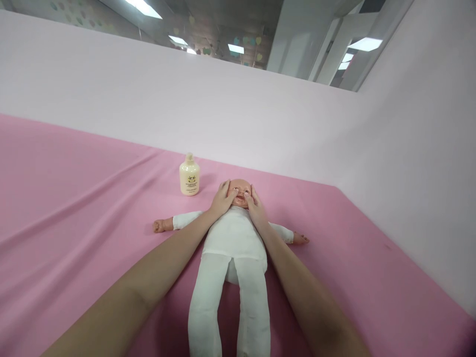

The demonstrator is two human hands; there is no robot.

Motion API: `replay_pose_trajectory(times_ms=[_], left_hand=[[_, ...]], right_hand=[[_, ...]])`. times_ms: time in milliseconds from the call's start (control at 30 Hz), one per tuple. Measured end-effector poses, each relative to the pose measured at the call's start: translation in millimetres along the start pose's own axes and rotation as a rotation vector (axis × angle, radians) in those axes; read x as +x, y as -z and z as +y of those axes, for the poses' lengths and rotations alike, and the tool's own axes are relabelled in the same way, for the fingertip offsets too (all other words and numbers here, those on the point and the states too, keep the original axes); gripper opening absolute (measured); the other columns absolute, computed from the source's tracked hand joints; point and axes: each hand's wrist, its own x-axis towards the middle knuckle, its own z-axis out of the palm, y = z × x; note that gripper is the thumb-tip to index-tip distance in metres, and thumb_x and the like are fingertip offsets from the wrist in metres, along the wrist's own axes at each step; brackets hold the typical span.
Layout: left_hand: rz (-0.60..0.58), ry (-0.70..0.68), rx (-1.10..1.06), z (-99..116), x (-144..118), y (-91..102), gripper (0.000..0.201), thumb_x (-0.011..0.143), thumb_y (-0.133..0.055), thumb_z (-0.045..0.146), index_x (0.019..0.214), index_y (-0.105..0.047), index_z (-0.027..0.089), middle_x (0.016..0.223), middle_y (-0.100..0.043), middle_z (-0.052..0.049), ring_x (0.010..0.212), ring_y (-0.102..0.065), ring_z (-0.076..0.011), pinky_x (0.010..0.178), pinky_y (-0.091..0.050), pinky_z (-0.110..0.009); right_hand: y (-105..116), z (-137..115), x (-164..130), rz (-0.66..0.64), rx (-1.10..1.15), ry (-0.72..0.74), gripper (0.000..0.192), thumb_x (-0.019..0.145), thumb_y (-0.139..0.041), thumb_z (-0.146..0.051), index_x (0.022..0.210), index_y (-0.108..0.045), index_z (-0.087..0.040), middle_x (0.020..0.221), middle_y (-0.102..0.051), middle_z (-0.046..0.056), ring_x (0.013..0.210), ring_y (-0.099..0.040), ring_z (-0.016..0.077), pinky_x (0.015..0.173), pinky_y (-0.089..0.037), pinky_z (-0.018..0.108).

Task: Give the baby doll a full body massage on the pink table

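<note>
A baby doll (pixel 235 233) in a white cloth body lies on its back, its head away from me and its legs toward me. Its arms stretch out to both sides. My left hand (pixel 223 199) cups the left side of the doll's head, thumb on the cheek beside the nose. On the opposite side, my right hand (pixel 256 204) mirrors it, with its thumb on the other cheek. The fingers of both hands wrap along the sides of the head and are partly hidden. Both forearms reach in past the doll's body.
A cream-coloured lotion bottle (pixel 190 177) stands upright beyond the doll's outstretched arm on the left. Pink cloth (pixel 92 198), creased at the left, covers the surface under everything. Behind it rises a pale wall (pixel 156 99), with a window or mirror (pixel 230 29) above, and another wall stands at right.
</note>
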Motion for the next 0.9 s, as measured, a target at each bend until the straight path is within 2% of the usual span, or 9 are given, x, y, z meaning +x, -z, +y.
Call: replay_pose_trajectory(times_ms=[167,267,400,533,633,800,900], left_hand=[[0.055,0.048,-0.098,-5.4,3.8,-2.1,0.049,0.102,-0.039,0.042,0.142,-0.054,0.018,0.147,-0.053,-0.012,0.145,-0.044,-0.0230,0.123,-0.032,-0.040],[0.086,0.052,-0.165,-10.6,6.7,-3.6,0.046,0.102,-0.039,0.040,0.137,-0.058,0.018,0.145,-0.056,-0.011,0.142,-0.047,-0.0209,0.122,-0.035,-0.039],[0.104,0.047,-0.269,-18.1,10.8,-5.8,0.042,0.100,-0.041,0.037,0.131,-0.063,0.018,0.141,-0.062,-0.011,0.136,-0.054,-0.0209,0.121,-0.037,-0.042],[0.092,0.108,-0.325,-20.7,13.8,-7.2,0.044,0.100,-0.042,0.039,0.131,-0.063,0.016,0.141,-0.063,-0.012,0.133,-0.058,-0.0213,0.119,-0.041,-0.042],[0.093,0.116,-0.329,-19.1,14.2,-6.1,0.043,0.100,-0.042,0.038,0.130,-0.064,0.015,0.140,-0.064,-0.012,0.131,-0.059,-0.0212,0.117,-0.043,-0.041],[0.065,0.072,-0.351,-18.6,12.9,-2.4,0.045,0.094,-0.055,0.042,0.129,-0.065,0.016,0.143,-0.062,-0.012,0.135,-0.056,-0.0233,0.118,-0.043,-0.040],[0.063,0.063,-0.354,-21.8,13.6,-2.7,0.047,0.092,-0.057,0.044,0.130,-0.065,0.017,0.143,-0.062,-0.012,0.135,-0.056,-0.0243,0.117,-0.042,-0.041]], right_hand=[[1.8,10.3,4.0,0.058,0.028,0.062,0.070,0.096,-0.045,-0.062,0.154,-0.045,-0.023,0.161,-0.042,0.002,0.151,-0.037,0.0203,0.128,-0.026,0.038],[3.5,13.9,5.6,0.064,0.024,0.044,0.065,0.097,-0.043,-0.061,0.152,-0.047,-0.026,0.159,-0.045,0.000,0.150,-0.039,0.0199,0.126,-0.028,0.040],[5.2,19.0,9.2,0.051,0.091,-0.046,0.063,0.096,-0.045,-0.056,0.152,-0.046,-0.029,0.160,-0.044,0.000,0.146,-0.045,0.0211,0.120,-0.039,0.042],[5.2,24.4,13.5,0.044,0.152,-0.092,0.062,0.093,-0.051,-0.048,0.151,-0.047,-0.028,0.156,-0.049,0.003,0.139,-0.054,0.0230,0.114,-0.047,0.044],[5.1,26.2,14.7,0.060,0.166,-0.108,0.062,0.092,-0.051,-0.047,0.151,-0.047,-0.027,0.155,-0.050,0.004,0.137,-0.055,0.0236,0.112,-0.049,0.044],[5.3,25.6,13.8,0.066,0.165,-0.118,0.067,0.089,-0.054,-0.059,0.149,-0.049,-0.029,0.153,-0.053,0.003,0.137,-0.055,0.0254,0.112,-0.049,0.045],[5.6,26.6,14.7,0.063,0.176,-0.127,0.068,0.090,-0.053,-0.058,0.150,-0.048,-0.028,0.154,-0.052,0.004,0.136,-0.056,0.0258,0.110,-0.050,0.045]])
